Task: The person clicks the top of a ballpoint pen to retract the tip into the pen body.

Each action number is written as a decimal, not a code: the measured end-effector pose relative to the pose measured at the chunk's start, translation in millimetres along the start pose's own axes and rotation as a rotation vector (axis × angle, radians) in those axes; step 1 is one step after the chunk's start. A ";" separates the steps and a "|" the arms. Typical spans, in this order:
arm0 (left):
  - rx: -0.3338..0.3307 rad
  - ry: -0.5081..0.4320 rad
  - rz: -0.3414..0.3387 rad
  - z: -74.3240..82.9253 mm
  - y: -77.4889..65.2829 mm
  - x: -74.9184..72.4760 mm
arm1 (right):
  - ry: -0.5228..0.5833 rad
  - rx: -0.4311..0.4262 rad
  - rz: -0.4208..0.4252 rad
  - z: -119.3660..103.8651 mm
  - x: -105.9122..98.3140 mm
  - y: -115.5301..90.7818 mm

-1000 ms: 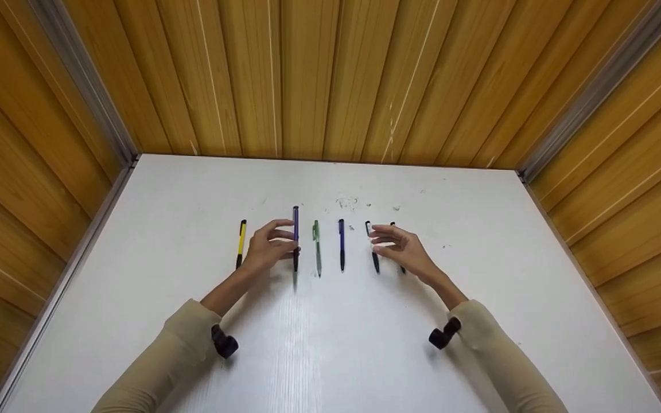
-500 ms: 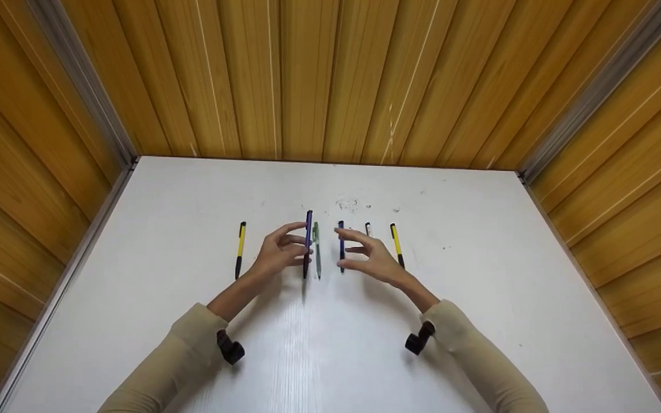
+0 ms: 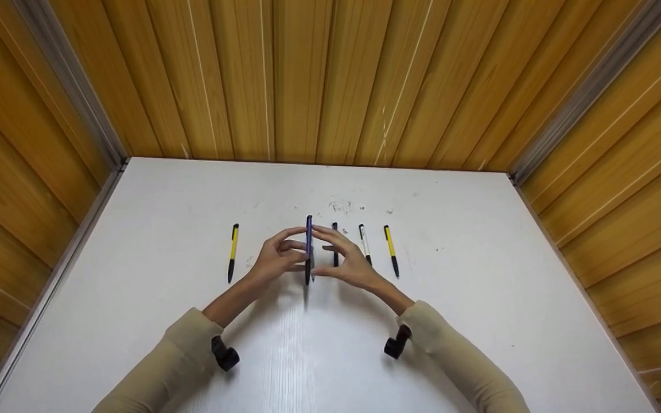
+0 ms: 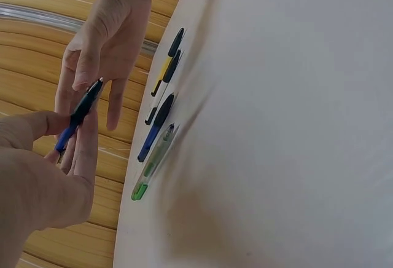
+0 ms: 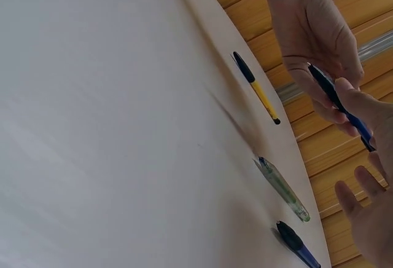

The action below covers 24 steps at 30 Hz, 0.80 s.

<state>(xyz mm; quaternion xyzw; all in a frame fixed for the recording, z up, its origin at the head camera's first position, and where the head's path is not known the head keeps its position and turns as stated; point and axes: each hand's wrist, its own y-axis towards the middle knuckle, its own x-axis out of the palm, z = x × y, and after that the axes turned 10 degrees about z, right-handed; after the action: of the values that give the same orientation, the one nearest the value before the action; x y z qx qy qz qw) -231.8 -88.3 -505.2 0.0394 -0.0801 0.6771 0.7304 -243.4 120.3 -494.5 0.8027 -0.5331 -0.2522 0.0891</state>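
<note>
A blue and black pen (image 3: 308, 241) stands nearly upright above the table in the head view. My left hand (image 3: 276, 258) pinches it between thumb and fingers, which the left wrist view shows with the pen (image 4: 78, 115) tilted. My right hand (image 3: 349, 261) faces it from the right, fingers spread and tips close to the pen; whether they touch cannot be told. In the right wrist view the right thumb (image 5: 359, 102) overlaps the pen. Behind the held pen, a clear green pen (image 4: 153, 160) lies on the table, mostly hidden in the head view.
On the white table (image 3: 193, 195) a second blue pen (image 3: 335, 261), a white and black pen (image 3: 364, 241) and a yellow pen (image 3: 391, 249) lie to the right. Another yellow pen (image 3: 233, 252) lies at the left. Wood-look walls (image 3: 307, 80) enclose the table's back and sides.
My right hand has moved left from the white pen, past the second blue pen, to the held pen. The left hand has carried its pen slightly right, in front of the green one.
</note>
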 end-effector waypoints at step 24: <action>0.031 0.013 -0.066 -0.3 -6.4 1.5 | -0.008 0.043 -0.023 -9.3 -3.2 2.3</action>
<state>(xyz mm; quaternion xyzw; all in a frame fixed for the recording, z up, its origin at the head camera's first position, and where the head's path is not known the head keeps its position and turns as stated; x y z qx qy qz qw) -225.3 -87.3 -504.9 0.0491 -0.0634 0.6539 0.7523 -241.6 121.1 -484.6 0.8094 -0.5297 -0.2448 0.0667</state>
